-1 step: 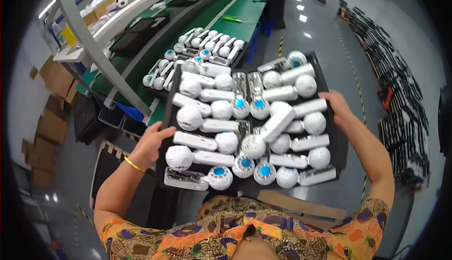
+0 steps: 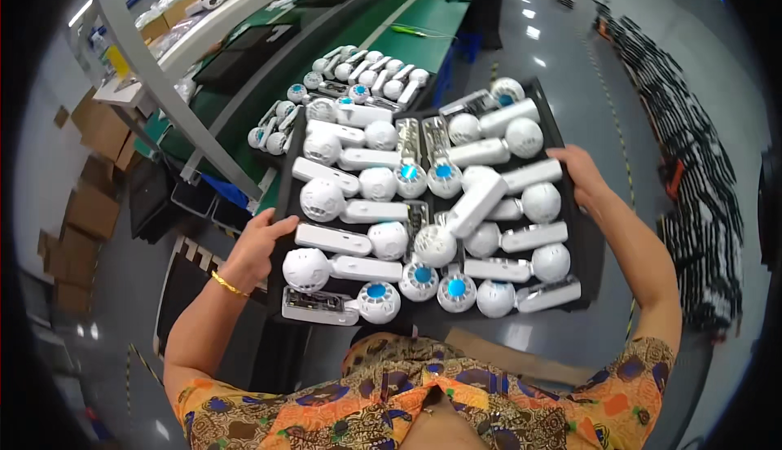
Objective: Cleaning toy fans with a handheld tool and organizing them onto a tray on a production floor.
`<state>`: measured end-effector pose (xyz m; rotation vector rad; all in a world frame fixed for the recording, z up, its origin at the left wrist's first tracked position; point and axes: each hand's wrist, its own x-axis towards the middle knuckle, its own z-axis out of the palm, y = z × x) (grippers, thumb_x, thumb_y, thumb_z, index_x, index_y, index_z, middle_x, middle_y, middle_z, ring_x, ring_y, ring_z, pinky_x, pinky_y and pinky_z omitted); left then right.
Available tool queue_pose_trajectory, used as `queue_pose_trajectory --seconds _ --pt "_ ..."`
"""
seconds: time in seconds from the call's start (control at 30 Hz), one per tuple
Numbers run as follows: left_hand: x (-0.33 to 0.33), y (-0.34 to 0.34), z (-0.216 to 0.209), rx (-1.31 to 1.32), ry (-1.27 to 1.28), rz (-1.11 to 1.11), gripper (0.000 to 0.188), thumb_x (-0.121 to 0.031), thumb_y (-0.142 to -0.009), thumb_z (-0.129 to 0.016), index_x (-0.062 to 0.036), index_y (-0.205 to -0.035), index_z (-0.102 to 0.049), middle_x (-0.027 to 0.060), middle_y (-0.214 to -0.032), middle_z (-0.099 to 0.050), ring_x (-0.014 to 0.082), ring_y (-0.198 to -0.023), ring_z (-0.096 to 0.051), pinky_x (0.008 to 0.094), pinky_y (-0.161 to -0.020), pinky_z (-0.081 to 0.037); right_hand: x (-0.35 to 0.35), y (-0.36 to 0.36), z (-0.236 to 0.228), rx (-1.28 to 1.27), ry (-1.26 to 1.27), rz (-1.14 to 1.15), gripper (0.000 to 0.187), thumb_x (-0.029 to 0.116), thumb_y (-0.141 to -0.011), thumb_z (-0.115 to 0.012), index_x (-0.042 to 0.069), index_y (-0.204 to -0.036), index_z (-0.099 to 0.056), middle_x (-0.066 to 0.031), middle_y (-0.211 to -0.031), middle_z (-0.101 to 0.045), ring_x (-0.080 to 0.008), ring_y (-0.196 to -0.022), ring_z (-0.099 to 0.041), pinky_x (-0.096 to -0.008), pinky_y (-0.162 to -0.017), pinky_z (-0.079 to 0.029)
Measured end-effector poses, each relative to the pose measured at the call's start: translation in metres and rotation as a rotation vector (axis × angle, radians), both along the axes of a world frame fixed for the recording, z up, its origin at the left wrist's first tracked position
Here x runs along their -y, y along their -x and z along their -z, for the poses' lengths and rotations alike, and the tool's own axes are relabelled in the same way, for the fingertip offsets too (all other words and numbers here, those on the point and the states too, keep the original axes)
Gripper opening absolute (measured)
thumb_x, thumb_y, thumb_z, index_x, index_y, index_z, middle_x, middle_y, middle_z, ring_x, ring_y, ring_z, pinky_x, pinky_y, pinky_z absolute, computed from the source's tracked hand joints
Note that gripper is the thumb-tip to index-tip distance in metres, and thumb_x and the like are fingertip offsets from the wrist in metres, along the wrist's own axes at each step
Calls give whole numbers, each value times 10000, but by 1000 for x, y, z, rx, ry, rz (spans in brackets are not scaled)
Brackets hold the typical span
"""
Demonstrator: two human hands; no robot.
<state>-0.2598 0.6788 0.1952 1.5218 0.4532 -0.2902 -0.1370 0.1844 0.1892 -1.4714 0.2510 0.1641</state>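
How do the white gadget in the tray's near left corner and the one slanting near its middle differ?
The corner gadget shows inner parts in its handle; the slanted gadget looks closed. The corner gadget's head has a blue centre; the slanted gadget's shows no blue. The corner gadget lies nearly crosswise, the slanted gadget diagonally across others. Both have round heads and long handles, in the black tray.

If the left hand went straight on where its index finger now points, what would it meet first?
First the left edge of the black tray, which the left hand holds; just beyond, a white ball-headed device seems in line, though depth is unclear.
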Motion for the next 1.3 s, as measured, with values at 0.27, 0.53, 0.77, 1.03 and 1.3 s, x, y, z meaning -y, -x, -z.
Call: queue_pose_trajectory --seconds 0.27,0.53,0.77,1.03,1.3 --pt "-68 -7 27 103 71 -85 267 -92 -859 -596 -19 -1113 -565 60 -986 -638 162 -863 -616 300 -776 -497 -47 -37 15 193 589 -162 182 101 -786 -623 -11 -922 -576 -102 -831 -599 -204 -762 -602 -358 -681 -496" --pt "-50 -18 30 189 -5 -57 257 -108 -862 -596 -12 -1099 -573 50 -975 -635 152 -861 -612 289 -773 -487 -28 -58 28 -24 127 151 384 117 -725 -676 -68 -1047 -576 -163 -961 -614 -241 -886 -590 -379 -772 -471" --pt "-38 11 50 78 -258 -363 381 -125 -841 -630 54 -1166 -544 88 -1057 -623 150 -940 -585 282 -847 -451 -27 -78 35 -86 66 -60 278 101 -784 -644 -68 -993 -573 -150 -919 -627 -245 -825 -620 -396 -727 -503" --pt "-50 82 119 143 -826 -637 299 -112 -881 -551 12 -1150 -597 118 -1124 -623 213 -1040 -577 301 -910 -427 -17 -111 116 -346 161 -315 362 209 -793 -659 -63 -1024 -596 -130 -919 -637 -238 -903 -604 -407 -722 -496" --pt "219 -1 39 590 -1176 34 457 -93 -808 -632 -51 -1243 -497 180 -1261 -494 329 -1197 -451 363 -983 -375 80 -121 113 118 719 -529 418 331 -784 -622 1 -1041 -616 -146 -944 -646 -292 -888 -617 -422 -761 -491"
